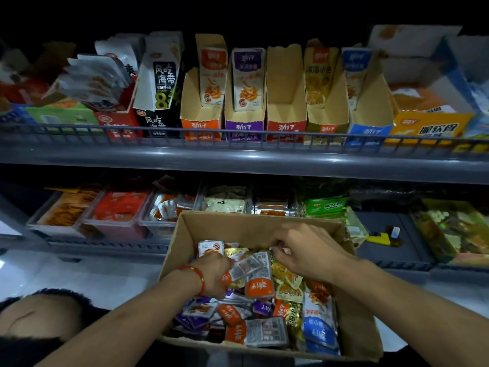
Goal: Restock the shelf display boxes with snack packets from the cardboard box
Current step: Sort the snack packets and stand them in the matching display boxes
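Observation:
A brown cardboard box sits low in front of me, full of mixed snack packets in orange, purple, yellow and blue. My left hand, with a red string on the wrist, grips a bunch of orange packets inside the box. My right hand reaches in further back and pinches a small packet whose colour I cannot make out. On the upper shelf stand the display boxes: orange, purple, red, yellow and blue. The red box shows no packets inside.
A grey wire rail runs along the upper shelf's front edge. The lower shelf holds clear trays of snacks behind the cardboard box. A yellow tool lies on the lower shelf at right. Taller snack boxes crowd the upper left.

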Demonstrator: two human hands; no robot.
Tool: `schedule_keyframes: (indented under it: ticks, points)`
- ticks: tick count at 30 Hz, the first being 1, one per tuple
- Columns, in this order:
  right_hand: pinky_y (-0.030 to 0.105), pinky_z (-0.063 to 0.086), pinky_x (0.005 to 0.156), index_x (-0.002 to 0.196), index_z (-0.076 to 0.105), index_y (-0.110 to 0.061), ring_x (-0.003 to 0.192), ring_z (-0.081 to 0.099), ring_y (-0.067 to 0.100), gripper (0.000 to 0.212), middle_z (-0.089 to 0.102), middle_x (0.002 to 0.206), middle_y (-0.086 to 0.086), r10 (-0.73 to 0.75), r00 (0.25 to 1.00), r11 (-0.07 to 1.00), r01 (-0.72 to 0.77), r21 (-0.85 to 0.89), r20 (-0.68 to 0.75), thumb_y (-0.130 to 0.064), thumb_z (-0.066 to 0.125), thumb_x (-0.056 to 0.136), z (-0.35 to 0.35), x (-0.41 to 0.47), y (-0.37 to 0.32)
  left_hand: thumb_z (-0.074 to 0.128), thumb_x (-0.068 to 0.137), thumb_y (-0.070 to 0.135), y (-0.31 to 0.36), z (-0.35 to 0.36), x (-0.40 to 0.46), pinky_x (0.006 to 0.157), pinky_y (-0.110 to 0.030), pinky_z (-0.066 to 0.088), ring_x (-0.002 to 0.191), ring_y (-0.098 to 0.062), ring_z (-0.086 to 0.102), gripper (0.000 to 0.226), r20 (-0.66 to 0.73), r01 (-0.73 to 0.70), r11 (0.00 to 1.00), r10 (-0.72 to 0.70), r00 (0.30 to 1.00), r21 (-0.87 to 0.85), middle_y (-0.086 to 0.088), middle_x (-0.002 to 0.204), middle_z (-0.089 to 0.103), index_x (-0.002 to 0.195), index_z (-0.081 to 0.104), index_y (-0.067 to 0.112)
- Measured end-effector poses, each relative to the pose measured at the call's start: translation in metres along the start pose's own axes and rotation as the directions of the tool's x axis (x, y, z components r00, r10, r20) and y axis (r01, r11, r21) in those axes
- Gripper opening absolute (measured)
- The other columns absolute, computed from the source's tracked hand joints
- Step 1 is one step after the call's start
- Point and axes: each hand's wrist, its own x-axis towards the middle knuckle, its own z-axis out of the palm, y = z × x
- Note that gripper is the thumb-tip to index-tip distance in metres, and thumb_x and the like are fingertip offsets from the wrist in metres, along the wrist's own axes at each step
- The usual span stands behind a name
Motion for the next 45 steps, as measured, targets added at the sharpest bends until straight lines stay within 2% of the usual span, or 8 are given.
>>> schedule_keyframes:
  ticks: [4,9,14,20,26,37,41,45]
  points:
    - [0.031,0.046,0.088,0.135,0.057,-0.035,0.115,0.052,0.012,0.04,0.056,0.127,-0.011,-0.065,0.98,0.998,0.061,0.025,0.186,-0.045,0.06,0.096,0.007,0.004,0.002,0.057,0.09,0.018,0.013,-0.021,-0.009,0.077,-0.032,0.046,0.09,-0.025,0.057,0.02,-0.18,-0.064,0.977,0.027,0.983,-0.203,0.007,0.074,0.052,0.072,0.055,0.025]
    - [0.028,0.052,0.082,0.109,0.065,-0.027,0.098,0.068,0.005,0.016,0.072,0.108,-0.009,-0.015,0.965,0.954,-0.065,0.293,0.263,-0.036,0.067,0.096,0.007,0.008,-0.005,0.065,0.094,0.016,0.024,-0.057,-0.032,0.076,-0.025,0.058,0.082,-0.007,0.07,0.01,-0.402,-0.235,0.771,-0.03,0.915,-0.592,0.007,0.089,0.073,0.098,0.073,0.02]
    - [0.032,0.062,0.077,0.106,0.07,-0.011,0.087,0.077,0.014,0.015,0.079,0.095,0.001,0.265,0.936,0.461,-0.333,0.823,0.23,-0.017,0.073,0.092,-0.02,0.006,-0.017,0.074,0.088,0.01,0.033,-0.081,-0.06,0.078,-0.039,0.062,0.09,-0.026,0.075,0.024,-0.356,-0.359,0.033,-0.237,0.904,-0.933,-0.01,0.097,0.077,0.11,0.065,0.008]
    - [0.025,0.059,0.069,0.116,0.068,-0.005,0.095,0.076,0.024,0.025,0.078,0.105,0.008,0.418,0.883,0.01,-0.237,0.971,0.211,-0.006,0.069,0.091,-0.031,0.003,-0.041,0.071,0.086,-0.004,0.05,-0.081,-0.072,0.075,-0.041,0.063,0.093,-0.031,0.074,0.026,-0.269,-0.289,-0.096,-0.175,0.947,-0.953,-0.018,0.105,0.074,0.111,0.062,-0.001]
    - [0.033,0.053,0.075,0.12,0.067,-0.015,0.092,0.074,0.023,0.042,0.078,0.103,0.007,0.515,0.856,0.2,-0.078,0.977,-0.037,-0.029,0.074,0.082,-0.068,0.016,-0.045,0.061,0.097,0.004,0.029,-0.105,-0.089,0.052,-0.026,0.054,0.078,-0.024,0.072,0.013,-0.316,-0.326,-0.053,-0.142,0.938,-0.944,-0.016,0.1,0.076,0.11,0.063,0.003]
    - [0.032,0.053,0.071,0.089,0.076,-0.007,0.074,0.065,0.019,0.007,0.076,0.085,0.016,0.388,0.86,0.59,0.044,0.806,-0.332,-0.014,0.076,0.088,-0.168,0.089,-0.064,0.073,0.077,0.022,-0.013,-0.148,-0.11,0.062,-0.024,0.061,0.087,-0.024,0.074,0.046,-0.474,-0.614,-0.471,-0.39,0.789,-0.634,-0.019,0.104,0.075,0.113,0.061,-0.003]
    - [0.019,0.048,0.06,0.087,0.073,-0.02,0.063,0.06,-0.001,0.007,0.07,0.077,-0.003,0.299,0.744,0.799,0.146,0.583,-0.597,-0.019,0.072,0.094,-0.212,0.143,-0.06,0.073,0.086,0.011,-0.028,-0.156,-0.11,0.076,-0.036,0.062,0.09,-0.026,0.072,0.029,-0.498,-0.714,-0.381,-0.525,0.69,-0.587,-0.017,0.102,0.072,0.112,0.061,0.005]
    - [0.02,0.049,0.08,0.117,0.071,-0.017,0.099,0.065,0.008,0.024,0.07,0.11,-0.003,0.19,0.658,0.963,0.018,0.268,-0.729,-0.033,0.066,0.098,-0.241,0.194,-0.047,0.07,0.091,0.008,-0.037,-0.155,-0.106,0.075,-0.036,0.063,0.094,-0.026,0.072,0.017,-0.474,-0.681,-0.19,-0.587,0.656,-0.707,-0.013,0.104,0.071,0.106,0.065,0.014]
